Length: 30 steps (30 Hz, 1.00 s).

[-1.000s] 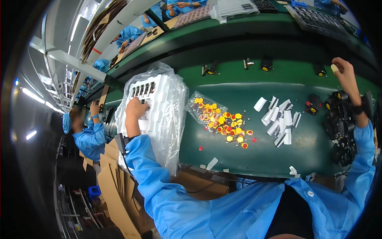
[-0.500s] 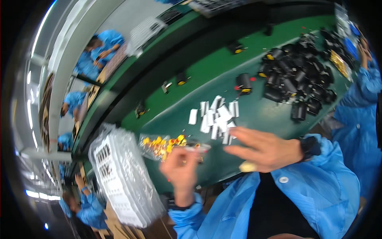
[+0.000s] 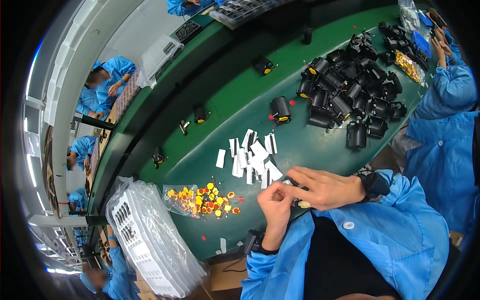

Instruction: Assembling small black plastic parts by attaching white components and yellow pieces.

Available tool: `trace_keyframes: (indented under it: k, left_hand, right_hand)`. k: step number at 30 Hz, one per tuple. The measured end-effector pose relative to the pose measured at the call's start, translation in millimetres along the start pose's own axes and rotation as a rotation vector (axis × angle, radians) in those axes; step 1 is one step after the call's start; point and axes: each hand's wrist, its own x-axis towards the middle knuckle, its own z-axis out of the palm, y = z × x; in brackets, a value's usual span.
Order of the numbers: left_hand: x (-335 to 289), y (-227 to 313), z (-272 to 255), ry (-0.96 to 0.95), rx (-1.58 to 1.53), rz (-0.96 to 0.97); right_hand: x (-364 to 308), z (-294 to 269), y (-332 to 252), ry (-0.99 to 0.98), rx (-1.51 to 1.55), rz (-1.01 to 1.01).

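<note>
My left hand (image 3: 275, 206) and my right hand (image 3: 325, 189) meet at the near edge of the green table. The fingers of my left hand are pinched together. Bent fingers of my right hand close in over the same spot, and whatever lies between them is too small and covered to make out. A pale yellow cover (image 3: 303, 204) shows on a fingertip of my right hand. Just beyond my fingertips lies a loose heap of white strips (image 3: 259, 150), some with black edges. Small yellow and red round parts (image 3: 212, 200) are scattered left of my left hand.
A large pile of black cylindrical housings (image 3: 345, 95) covers the right of the green table (image 3: 210, 150). One black housing (image 3: 281, 109) stands apart. Plastic-wrapped white trays (image 3: 145, 240) lean at the left edge. A co-worker's sleeve (image 3: 445, 95) is at the right.
My left hand has moved right, from beside the yellow parts to my right hand, and the two now touch. A thin pale piece seen at its fingers earlier is now hidden. The view has shifted.
</note>
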Motion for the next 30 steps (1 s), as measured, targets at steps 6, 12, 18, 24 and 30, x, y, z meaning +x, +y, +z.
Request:
trace_keyframes:
  k: [6, 12, 18, 24, 30]
  left_hand:
    - [-5.9, -15.2, 2.8, 0.102, 0.172, 0.111]
    - [1.9, 2.7, -12.0, 0.365, 0.145, 0.057]
    - [17.2, -19.5, -5.1, 0.31, 0.157, 0.078]
    - [13.6, -21.7, -17.9, 0.293, 0.443, 0.264]
    - [32.7, 14.1, -30.6, 0.068, 1.013, 0.424]
  right_hand:
    - [-1.9, -3.8, 1.6, -0.097, -0.302, -0.132]
    - [-6.4, -15.3, 10.9, 0.158, -0.113, -0.171]
    - [2.4, 26.9, 71.4, 0.161, -0.278, -0.051]
    - [-11.2, 19.4, 82.5, 0.382, -0.084, 0.149]
    - [-25.3, -31.0, 59.2, 0.042, -0.143, 0.445]
